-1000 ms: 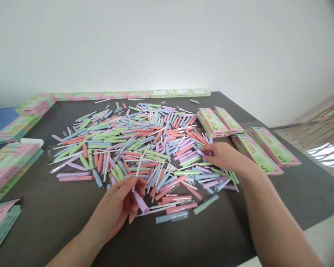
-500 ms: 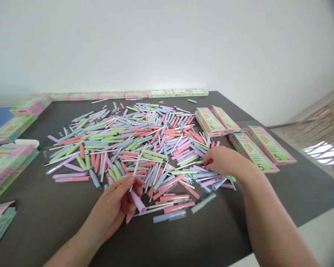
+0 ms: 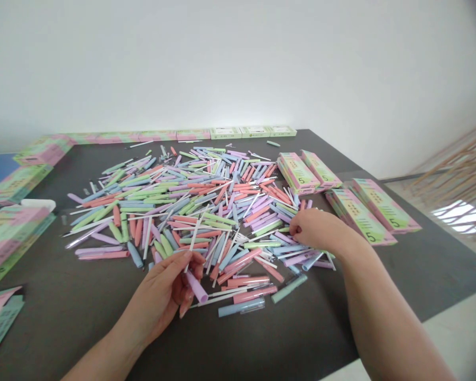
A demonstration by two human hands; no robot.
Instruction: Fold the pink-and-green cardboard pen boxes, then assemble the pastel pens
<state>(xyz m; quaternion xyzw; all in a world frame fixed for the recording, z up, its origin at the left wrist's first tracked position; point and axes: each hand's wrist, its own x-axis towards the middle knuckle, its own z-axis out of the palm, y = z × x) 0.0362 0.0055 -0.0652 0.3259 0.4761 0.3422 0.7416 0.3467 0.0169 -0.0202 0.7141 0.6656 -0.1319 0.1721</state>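
My left hand is closed round a purple pen barrel whose open end points down to the right, and a thin white refill sticks up from between its thumb and finger. On the right side of the heap of pastel pen parts, my right hand rests with its fingers curled down; its fingertips, and anything between them, are hidden. Nearest to me lie a blue pen, a pale green pen and several red ones.
Pink and green boxes lie on the dark table at the right. More boxes line the left side, and a row runs along the back by the white wall.
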